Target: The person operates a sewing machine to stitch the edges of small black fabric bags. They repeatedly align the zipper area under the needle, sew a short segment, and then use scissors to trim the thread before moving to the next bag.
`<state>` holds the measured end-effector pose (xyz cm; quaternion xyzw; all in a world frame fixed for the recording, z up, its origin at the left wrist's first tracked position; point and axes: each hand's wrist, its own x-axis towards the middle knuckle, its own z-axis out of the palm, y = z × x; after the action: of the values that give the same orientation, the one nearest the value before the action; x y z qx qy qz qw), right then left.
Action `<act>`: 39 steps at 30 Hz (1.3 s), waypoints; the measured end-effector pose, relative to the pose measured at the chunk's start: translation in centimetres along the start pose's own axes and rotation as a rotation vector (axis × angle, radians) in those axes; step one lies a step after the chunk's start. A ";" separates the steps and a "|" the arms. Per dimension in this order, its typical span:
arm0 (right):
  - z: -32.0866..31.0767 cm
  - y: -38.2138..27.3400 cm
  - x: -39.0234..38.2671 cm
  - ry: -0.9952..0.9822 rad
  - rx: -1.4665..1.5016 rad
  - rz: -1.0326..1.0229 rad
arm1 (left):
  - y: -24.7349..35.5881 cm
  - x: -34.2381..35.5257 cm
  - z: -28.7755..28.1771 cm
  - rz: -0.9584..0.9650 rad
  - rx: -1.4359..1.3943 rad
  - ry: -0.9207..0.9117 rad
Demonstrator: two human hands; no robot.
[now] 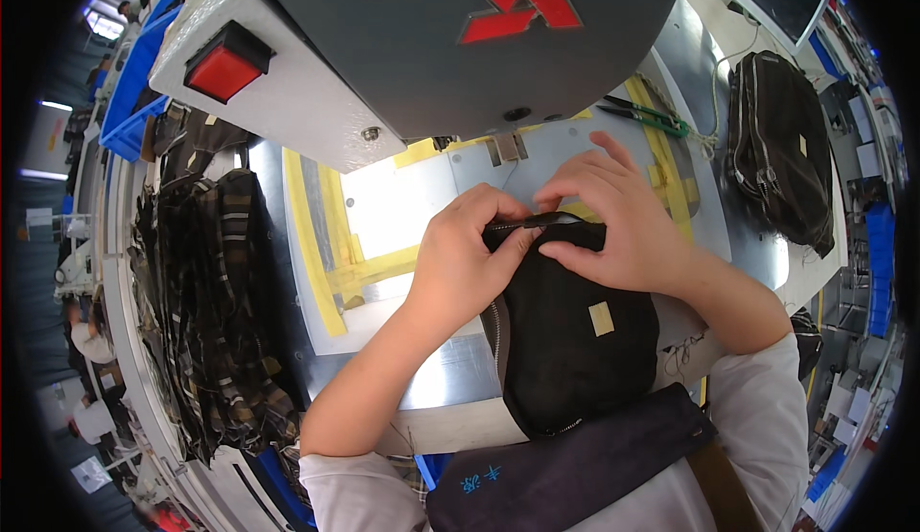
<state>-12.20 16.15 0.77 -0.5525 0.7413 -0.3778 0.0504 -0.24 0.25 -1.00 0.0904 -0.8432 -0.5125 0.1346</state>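
A black fabric bag piece (585,359) with a zipper along its side and a small cream patch (601,319) lies in front of me, its lower part by my apron. My left hand (467,249) pinches its folded upper edge between thumb and fingers, beside a strip of zipper. At the same edge, my right hand (618,216) has thumb and fingers spread apart, the thumb resting against the fabric. Black cloth shows in the gap between them. Just beyond both hands is the presser area (506,149) under the dark sewing machine head (479,53).
Yellow tape (316,244) marks the metal work plate. Green-handled tweezers or snips (661,122) lie at the far right, near a stacked dark zippered bag (781,153). Plaid and black fabric pieces (216,312) pile up at left. A red switch (227,62) sits on the machine's white housing.
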 end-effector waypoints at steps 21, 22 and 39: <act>0.2 2.0 0.0 -0.114 0.307 0.196 | 0.6 0.0 -0.2 -0.015 0.031 -0.164; 0.2 1.7 0.1 -0.117 0.399 0.291 | 0.6 0.0 -0.2 -0.007 0.027 -0.161; 0.4 1.8 0.0 -0.142 0.348 0.236 | 0.8 0.1 -0.2 -0.103 -0.068 -0.150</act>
<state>-13.41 16.19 -0.63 -0.4700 0.7190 -0.4516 0.2412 -0.29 0.40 -0.15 0.0905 -0.8272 -0.5526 0.0474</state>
